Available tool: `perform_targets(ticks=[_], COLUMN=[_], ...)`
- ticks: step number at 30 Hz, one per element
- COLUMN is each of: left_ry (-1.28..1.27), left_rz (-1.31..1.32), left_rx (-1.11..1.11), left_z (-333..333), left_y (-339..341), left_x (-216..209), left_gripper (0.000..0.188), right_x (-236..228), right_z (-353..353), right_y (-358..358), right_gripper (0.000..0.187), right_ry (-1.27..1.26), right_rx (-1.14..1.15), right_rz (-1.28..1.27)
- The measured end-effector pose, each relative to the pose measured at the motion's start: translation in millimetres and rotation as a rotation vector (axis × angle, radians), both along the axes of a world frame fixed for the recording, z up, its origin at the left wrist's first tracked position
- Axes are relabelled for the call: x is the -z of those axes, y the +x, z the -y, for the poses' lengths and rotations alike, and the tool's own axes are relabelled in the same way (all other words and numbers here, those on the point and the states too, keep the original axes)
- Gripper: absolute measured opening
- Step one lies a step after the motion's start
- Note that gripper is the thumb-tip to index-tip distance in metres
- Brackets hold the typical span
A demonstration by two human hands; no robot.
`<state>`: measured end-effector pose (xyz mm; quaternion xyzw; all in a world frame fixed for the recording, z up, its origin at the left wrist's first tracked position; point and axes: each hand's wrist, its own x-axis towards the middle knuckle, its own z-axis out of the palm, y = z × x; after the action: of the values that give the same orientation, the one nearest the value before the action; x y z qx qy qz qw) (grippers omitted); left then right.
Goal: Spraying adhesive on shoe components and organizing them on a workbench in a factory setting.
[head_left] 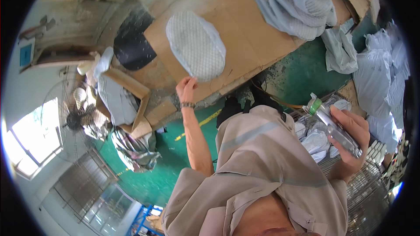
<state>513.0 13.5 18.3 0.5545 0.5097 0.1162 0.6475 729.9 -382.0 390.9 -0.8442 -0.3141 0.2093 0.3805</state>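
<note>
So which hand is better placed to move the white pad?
Probably the left hand: it's at the near edge of the pad. The right hand is farther off, holding a silver tool.

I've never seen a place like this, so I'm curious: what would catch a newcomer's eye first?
Probably the pale quilted oval piece on brown cardboard above the picture's centre, with the left hand at its lower edge. Then the silvery tool with a green end, held in the right hand at the right side. A big whitish heap at the upper right also stands out.
</note>
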Motion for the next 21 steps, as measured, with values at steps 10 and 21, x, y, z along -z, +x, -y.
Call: perform_targets(ticks=[10, 21], left_ry=[0.056, -0.300], left_rz=[0.731, 1.337], left_rx=[0.100, 0.290], left_z=[-58, -8], left_y=[183, 525], left_x=[-204, -292], left_gripper=[0.021, 0.032], right_x=[57, 71], right_z=[50, 77], right_y=[16, 1], right_gripper=[0.080, 0.076], right_ry=[0.190, 0.077], right_rx=[-0.063, 0.202], right_rz=[-0.105, -0.045])
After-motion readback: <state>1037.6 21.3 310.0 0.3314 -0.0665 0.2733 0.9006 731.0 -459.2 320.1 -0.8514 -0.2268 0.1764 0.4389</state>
